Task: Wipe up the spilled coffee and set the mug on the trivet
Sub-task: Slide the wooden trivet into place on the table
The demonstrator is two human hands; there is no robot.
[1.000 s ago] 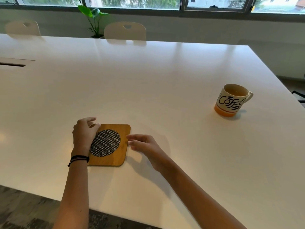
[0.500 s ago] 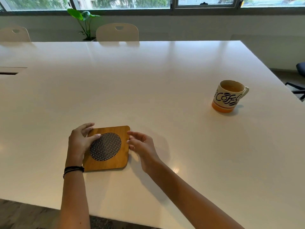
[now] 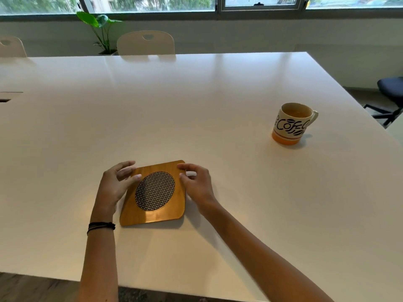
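A square wooden trivet (image 3: 152,214) with a round black-and-white woven centre lies on the white table (image 3: 196,105) near its front edge. My left hand (image 3: 115,186) holds its left edge, thumb on top and fingers spread behind the far left corner. My right hand (image 3: 197,184) pinches the far right corner with curled fingers. A cream mug (image 3: 290,125) with "Coffee" lettering, an orange base and brown liquid inside stands upright to the far right, handle turned right, well apart from both hands. No spilled coffee shows on the tabletop.
Two pale chairs (image 3: 145,43) (image 3: 11,47) stand at the far side with a potted plant (image 3: 102,29) between them. A dark office chair (image 3: 390,90) sits off the table's right edge. A cable slot (image 3: 6,99) is at far left.
My right hand closed in onto the trivet's far right corner. The trivet has turned slightly counterclockwise between my hands. The view has tilted; the mug stays in place.
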